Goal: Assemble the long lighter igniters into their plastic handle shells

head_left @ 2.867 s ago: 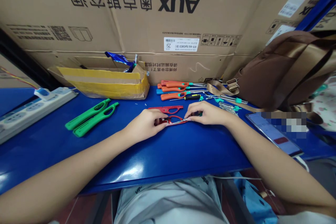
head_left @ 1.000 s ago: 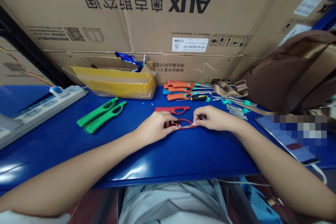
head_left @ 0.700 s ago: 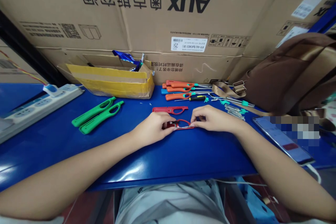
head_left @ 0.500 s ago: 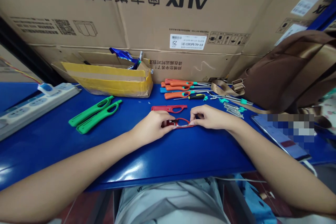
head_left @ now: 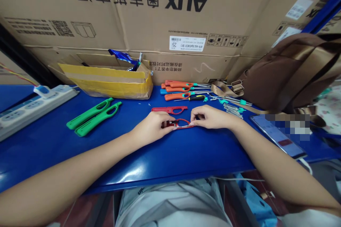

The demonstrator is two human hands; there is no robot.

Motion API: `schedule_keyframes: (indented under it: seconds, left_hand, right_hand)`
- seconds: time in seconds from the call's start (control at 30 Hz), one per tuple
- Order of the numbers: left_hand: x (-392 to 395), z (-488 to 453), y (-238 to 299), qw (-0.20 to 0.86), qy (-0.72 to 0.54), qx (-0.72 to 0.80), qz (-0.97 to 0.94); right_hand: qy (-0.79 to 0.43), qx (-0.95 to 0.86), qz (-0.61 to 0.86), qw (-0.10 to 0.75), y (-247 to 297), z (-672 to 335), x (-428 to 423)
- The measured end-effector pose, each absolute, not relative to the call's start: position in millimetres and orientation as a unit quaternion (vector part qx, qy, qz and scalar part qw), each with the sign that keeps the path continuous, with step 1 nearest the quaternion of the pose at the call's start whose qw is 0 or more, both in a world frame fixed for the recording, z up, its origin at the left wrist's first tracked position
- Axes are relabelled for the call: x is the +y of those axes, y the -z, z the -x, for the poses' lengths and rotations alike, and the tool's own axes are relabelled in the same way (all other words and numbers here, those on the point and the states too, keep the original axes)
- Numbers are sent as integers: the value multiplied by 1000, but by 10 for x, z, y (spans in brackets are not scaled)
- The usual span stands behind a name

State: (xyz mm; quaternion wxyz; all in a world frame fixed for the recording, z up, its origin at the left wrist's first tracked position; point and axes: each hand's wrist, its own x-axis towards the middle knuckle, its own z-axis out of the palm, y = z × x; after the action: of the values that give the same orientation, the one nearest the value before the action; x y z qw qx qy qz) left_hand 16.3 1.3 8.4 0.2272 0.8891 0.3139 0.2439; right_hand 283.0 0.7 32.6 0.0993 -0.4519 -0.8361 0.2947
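Note:
A red lighter casing half (head_left: 183, 120) with an oval finger loop lies on the table between my hands. My left hand (head_left: 154, 125) is closed around its left end, thumb and fingers pressed at a small dark part. Thumb and forefinger of my right hand (head_left: 209, 116) pinch at its right end, by a thin metallic piece along the near edge. The fingertips partly hide what they hold. Just behind lies a second red casing half (head_left: 169, 109), touched by neither hand. Two green casing halves (head_left: 93, 117) rest off to the left.
Orange stick lighters (head_left: 178, 95) lie at the back with a black-and-yellow screwdriver (head_left: 196, 98). Small metal parts (head_left: 233, 110) sit near a brown bag (head_left: 279, 74). A phone (head_left: 279, 136) is at right. A yellow-taped box (head_left: 106, 81) and a power strip (head_left: 34, 108) stand left.
The whole view has shifted slightly. Both hands keep nearly the same place on the red casing half, with only small finger movement.

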Motion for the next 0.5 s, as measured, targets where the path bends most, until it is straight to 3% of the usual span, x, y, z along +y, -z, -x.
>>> schedule_keyframes:
  seconds: [0.23, 0.5]
  left_hand:
    - [18, -154, -93, 222, -248, 300, -894]
    - [23, -142, -75, 230, -244, 299, -894]
  right_hand:
    - [-232, -885, 367, 168, -349, -2729, -113]
    - [-215, -906, 330, 153, -250, -2632, -125]
